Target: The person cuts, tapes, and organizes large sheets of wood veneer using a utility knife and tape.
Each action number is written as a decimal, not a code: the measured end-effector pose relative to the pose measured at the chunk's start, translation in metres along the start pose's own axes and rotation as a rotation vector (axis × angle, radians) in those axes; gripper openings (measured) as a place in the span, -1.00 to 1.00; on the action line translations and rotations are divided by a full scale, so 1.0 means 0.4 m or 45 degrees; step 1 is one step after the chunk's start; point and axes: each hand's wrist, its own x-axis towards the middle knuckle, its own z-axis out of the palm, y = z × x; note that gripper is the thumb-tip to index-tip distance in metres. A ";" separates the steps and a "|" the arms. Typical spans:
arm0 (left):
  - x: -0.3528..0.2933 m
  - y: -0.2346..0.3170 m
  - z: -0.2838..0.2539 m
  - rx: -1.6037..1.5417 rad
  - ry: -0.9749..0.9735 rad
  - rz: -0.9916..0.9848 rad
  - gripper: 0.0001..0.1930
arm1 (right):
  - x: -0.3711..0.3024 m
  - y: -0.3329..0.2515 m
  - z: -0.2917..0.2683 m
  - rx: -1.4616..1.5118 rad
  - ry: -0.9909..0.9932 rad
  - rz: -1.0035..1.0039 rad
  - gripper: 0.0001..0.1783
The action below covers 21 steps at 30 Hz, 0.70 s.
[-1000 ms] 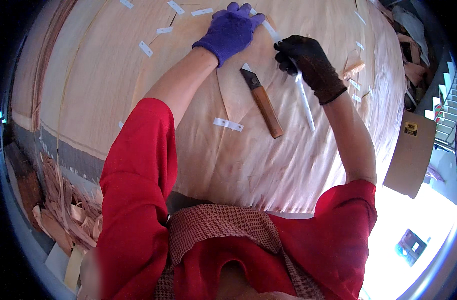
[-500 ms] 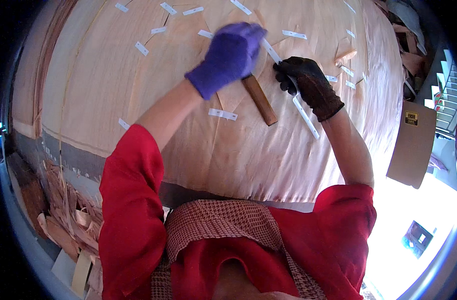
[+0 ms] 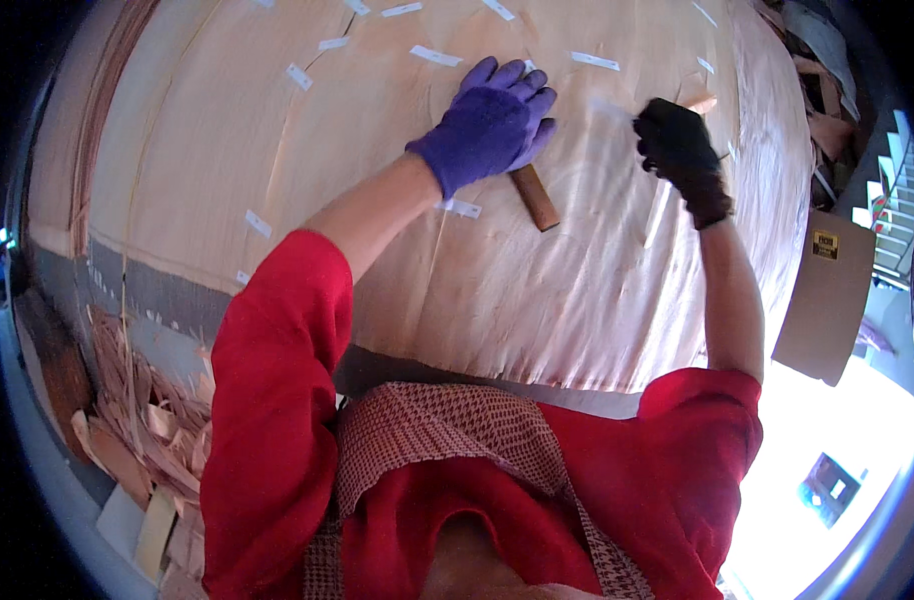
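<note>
"Where were the hands?"
"Upper centre, the left hand (image 3: 489,125) lay open over a wooden handle (image 3: 535,200); upper right, the right hand (image 3: 681,155) was closed on white tape (image 3: 658,213)."
"Any risk?"
"Slack might have folded the tape; hard tugging might have torn the wood sheet (image 3: 537,305)."

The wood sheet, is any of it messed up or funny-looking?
Yes, a bit. The sheet looks wavy instead of flat toward its near right side. Also, a small orange-brown piece stands out just beyond the right hand; I can't tell if it's torn or just a scrap.
</note>
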 end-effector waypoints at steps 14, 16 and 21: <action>-0.241 -0.002 -0.097 -0.025 0.339 -0.643 -0.46 | -0.020 -0.291 0.175 1.309 -0.568 -0.014 -0.75; -0.256 0.019 -0.089 -0.008 0.348 -0.697 -0.48 | -0.005 -0.313 0.231 1.474 -0.612 0.052 -0.78; -0.267 0.043 -0.083 -0.101 0.456 -0.798 -0.47 | 0.001 -0.309 0.283 0.871 -0.562 -0.259 -0.86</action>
